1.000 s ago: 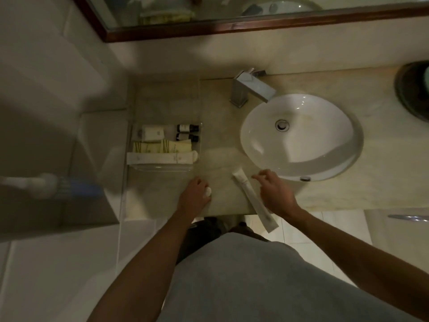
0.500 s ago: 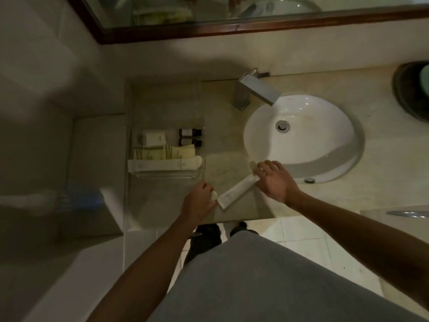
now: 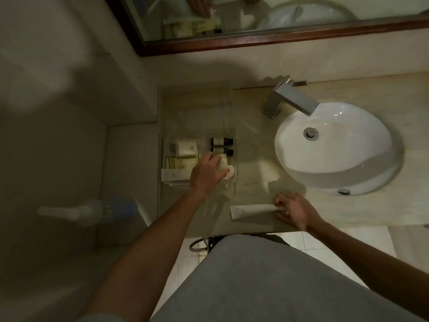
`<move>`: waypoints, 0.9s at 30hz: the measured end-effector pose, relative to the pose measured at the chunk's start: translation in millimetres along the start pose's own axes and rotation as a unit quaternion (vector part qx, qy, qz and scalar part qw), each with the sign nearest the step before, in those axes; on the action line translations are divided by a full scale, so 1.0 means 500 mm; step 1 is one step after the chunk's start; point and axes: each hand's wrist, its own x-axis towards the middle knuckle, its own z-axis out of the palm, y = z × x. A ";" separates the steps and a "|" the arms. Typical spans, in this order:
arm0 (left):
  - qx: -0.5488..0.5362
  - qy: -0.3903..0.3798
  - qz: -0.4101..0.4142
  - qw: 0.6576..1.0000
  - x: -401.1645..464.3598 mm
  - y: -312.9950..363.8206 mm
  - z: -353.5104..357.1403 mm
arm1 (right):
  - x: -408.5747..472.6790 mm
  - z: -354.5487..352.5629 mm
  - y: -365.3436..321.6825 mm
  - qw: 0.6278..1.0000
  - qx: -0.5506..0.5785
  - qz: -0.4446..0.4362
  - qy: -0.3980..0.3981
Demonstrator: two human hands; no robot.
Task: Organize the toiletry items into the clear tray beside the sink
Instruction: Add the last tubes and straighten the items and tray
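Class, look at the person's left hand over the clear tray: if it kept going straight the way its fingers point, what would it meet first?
Probably the two small dark bottles in the clear tray. The left hand, holding a small white item, points towards them, though depth is unclear.

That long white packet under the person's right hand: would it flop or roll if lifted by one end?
The long white packet looks flat and paper-wrapped, so it probably won't roll. It lies straight on the counter, so it may be fairly stiff, though thin. The right hand pins one end, suggesting it is light and slides easily.
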 end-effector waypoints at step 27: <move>0.107 -0.085 0.107 0.985 0.131 0.011 0.036 | -0.010 -0.004 -0.051 0.997 0.010 0.073 0.001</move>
